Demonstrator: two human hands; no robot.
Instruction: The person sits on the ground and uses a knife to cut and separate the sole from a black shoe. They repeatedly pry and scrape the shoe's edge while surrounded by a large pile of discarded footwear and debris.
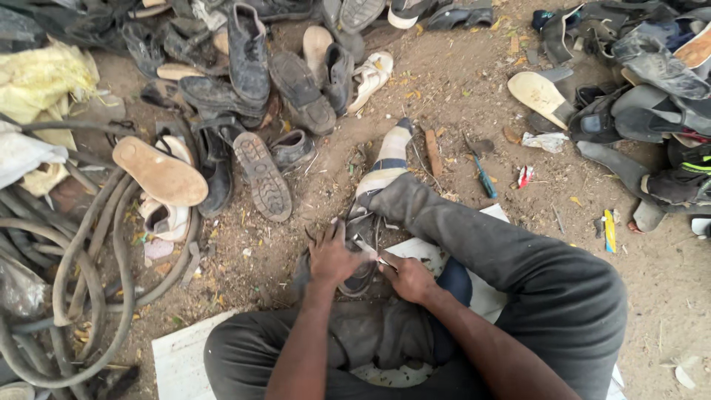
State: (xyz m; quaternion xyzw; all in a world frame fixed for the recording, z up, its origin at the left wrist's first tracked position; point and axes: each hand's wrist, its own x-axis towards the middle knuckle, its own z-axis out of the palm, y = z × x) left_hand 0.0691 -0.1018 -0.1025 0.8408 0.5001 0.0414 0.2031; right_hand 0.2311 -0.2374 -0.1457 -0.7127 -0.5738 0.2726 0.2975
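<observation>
1. Head view: the left hand (331,257) gripped a dark shoe (355,274) near the person's lap, steadying it; the right hand (409,279) pinched a small blade (372,253) against it.
2. Worn shoes (252,67) lay heaped far left.

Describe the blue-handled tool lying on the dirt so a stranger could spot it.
Start at the person's outstretched foot on the bare dirt. Just right of it, past a short wooden stick, lies the screwdriver. Its slim blue handle sets it apart from the brown scraps around.
</observation>
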